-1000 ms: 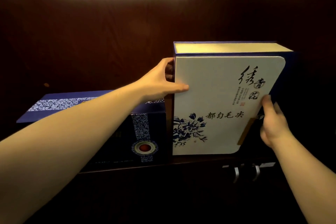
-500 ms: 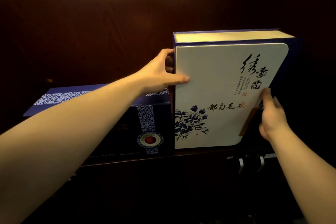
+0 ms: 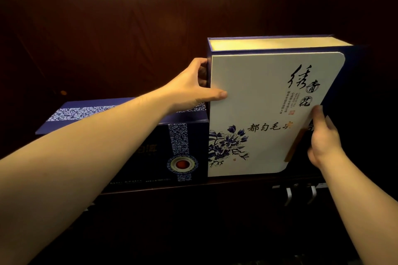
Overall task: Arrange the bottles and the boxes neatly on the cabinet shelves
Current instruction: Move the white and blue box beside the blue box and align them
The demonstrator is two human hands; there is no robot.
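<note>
A tall white gift box (image 3: 265,101) with blue flowers, black calligraphy and a dark blue spine stands upright on the dark wooden shelf (image 3: 193,187). My left hand (image 3: 193,90) grips its left edge, thumb on the front face and fingers behind. At the box's lower right edge, my right hand (image 3: 323,142) holds it with the thumb pointing up. A lower dark blue box (image 3: 150,148) with a blue-and-white patterned band and a red round seal sits directly to the left, touching the white box.
The cabinet's dark wood back wall (image 3: 129,38) rises behind the boxes. Below the shelf at the right are two metal door handles (image 3: 299,196). The space right of the white box is dark shadow.
The white box sits slightly higher in view than 1.0 s ago, seemingly from head motion. Both hands keep the same grips.
</note>
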